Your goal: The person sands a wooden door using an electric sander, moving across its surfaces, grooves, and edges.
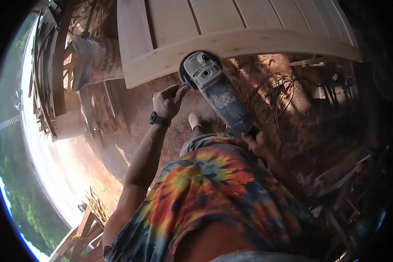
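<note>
A worn angle grinder (222,98) with a round dark disc (187,65) sits at the front edge of a pale wooden panel (174,24). The disc side meets or overlaps the panel's edge board. My left hand (167,102), with a watch (158,118) on its wrist, is closed at the left side of the grinder's head, close to the disc rim. Exactly which part its fingers pinch is hard to make out. My right hand (257,143) wraps the rear end of the grinder's body, its fingers partly hidden in shadow.
A yellowish cord (278,109) loops over the dirt floor right of the grinder. Stacked boards (59,56) and a printed sack (98,61) stand at the left. Scrap wood (343,177) lies at lower right. My foot (194,120) is below the panel.
</note>
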Demonstrator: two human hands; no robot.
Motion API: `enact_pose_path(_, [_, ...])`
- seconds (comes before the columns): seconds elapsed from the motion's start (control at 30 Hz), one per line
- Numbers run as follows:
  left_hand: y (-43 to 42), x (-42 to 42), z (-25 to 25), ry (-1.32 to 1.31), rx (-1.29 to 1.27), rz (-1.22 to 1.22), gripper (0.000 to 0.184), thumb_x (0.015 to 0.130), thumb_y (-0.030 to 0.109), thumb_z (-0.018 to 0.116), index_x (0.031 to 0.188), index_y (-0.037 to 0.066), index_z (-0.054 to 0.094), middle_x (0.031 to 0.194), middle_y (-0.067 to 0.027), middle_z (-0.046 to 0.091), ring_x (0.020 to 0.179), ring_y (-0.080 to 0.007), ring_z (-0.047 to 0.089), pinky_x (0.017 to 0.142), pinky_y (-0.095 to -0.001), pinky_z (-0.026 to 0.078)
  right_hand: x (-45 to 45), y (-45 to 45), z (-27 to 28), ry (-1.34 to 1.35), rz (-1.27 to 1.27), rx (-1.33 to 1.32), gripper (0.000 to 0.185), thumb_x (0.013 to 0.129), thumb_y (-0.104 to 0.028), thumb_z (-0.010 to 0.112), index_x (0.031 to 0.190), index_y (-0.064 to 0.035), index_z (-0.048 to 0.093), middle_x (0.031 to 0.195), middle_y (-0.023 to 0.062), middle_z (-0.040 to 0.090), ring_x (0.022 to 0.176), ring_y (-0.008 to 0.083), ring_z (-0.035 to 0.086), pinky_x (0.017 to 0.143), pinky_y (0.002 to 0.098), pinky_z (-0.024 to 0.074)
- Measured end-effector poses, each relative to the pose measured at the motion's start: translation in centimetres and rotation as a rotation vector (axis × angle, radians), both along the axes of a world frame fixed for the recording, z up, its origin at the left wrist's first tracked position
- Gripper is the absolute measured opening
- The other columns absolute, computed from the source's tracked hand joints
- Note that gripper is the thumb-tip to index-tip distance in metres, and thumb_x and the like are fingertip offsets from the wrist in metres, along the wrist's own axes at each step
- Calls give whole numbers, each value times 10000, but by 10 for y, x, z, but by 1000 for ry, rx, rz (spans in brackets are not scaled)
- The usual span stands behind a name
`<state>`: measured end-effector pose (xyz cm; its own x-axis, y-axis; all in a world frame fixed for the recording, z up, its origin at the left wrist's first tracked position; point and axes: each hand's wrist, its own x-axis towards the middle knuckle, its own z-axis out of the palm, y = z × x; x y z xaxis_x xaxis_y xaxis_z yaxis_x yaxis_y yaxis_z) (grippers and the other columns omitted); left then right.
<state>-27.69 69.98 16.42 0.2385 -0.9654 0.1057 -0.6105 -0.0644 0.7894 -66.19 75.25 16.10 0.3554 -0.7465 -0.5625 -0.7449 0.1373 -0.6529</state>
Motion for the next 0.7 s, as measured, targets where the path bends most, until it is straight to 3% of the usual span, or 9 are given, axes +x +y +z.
enact_pose_path(0.17, [-72, -104, 6, -79, -95, -140, 326, 945, 426, 776, 936, 107, 837, 717, -135, 729, 630, -297, 724, 597, -393, 559, -94, -17, 11, -238, -294, 32, 495, 1050, -471, 604, 1015, 16, 691, 738, 107, 682, 645, 305, 680, 643, 446, 532])
enact_pose_path(0.3, [-146, -195, 5, -83, -51, -233, 377, 932, 503, 753, 918, 138, 844, 732, -119, 746, 642, -313, 723, 608, -421, 569, -168, -46, 21, -232, -387, -74, 474, 1066, -448, 583, 1043, 11, 696, 804, 78, 682, 751, 238, 680, 707, 412, 529])
enact_pose_path(0.37, [-188, -238, 10, -91, 70, -285, 455, 913, 590, 717, 934, 152, 838, 784, -116, 765, 733, -331, 745, 676, -459, 583, -210, -63, 7, -166, -451, -196, 450, 1079, -418, 582, 1150, 9, 705, 974, 74, 708, 926, 183, 643, 844, 373, 506])
enact_pose_path(0.4, [-206, -257, 13, -61, 68, -311, 452, 916, 606, 694, 951, 180, 844, 803, -105, 773, 771, -336, 752, 710, -461, 594, -219, -71, 10, -167, -449, -197, 450, 1079, -418, 582, 1150, 9, 705, 974, 74, 708, 926, 183, 643, 844, 373, 506])
enact_pose_path(0.47, [-237, -288, 21, -80, 88, -343, 445, 921, 613, 674, 983, 206, 845, 841, -106, 781, 811, -341, 757, 750, -465, 601, -233, -95, 24, -271, -630, -214, 479, 1073, -388, 629, 1345, 6, 645, 1279, 53, 673, 1173, 187, 609, 1037, 342, 454])
enact_pose_path(0.53, [-255, -307, 25, -120, 55, -332, 434, 931, 607, 659, 1007, 221, 843, 885, -111, 788, 855, -339, 759, 793, -461, 604, -278, -123, 4, -191, -614, -197, 530, 1081, -391, 616, 1436, 2, 615, 1425, 55, 617, 1322, 191, 534, 1134, 341, 393])
enact_pose_path(0.57, [-261, -309, 25, -112, 56, -327, 434, 931, 607, 659, 1007, 221, 843, 885, -111, 788, 855, -339, 759, 793, -461, 604, -277, -132, 7, -262, -613, -315, 444, 1073, -389, 631, 1283, -2, 683, 1196, 31, 677, 1111, 155, 580, 998, 336, 448])
enact_pose_path(0.67, [-263, -301, 20, -64, 86, -288, 447, 933, 617, 655, 1026, 221, 841, 918, -113, 791, 878, -338, 758, 811, -464, 601, -319, -166, -15, -338, -563, -129, 404, 1074, -361, 637, 1278, -15, 680, 1170, 15, 673, 1103, 132, 566, 989, 318, 438])
enact_pose_path(0.7, [-260, -292, 14, -1, 67, -254, 468, 928, 633, 658, 1016, 211, 841, 909, -115, 789, 881, -338, 757, 812, -467, 598, -307, -173, -4, -346, -541, -103, 369, 1083, -359, 616, 1233, -28, 682, 1034, 1, 668, 962, 113, 598, 862, 310, 483])
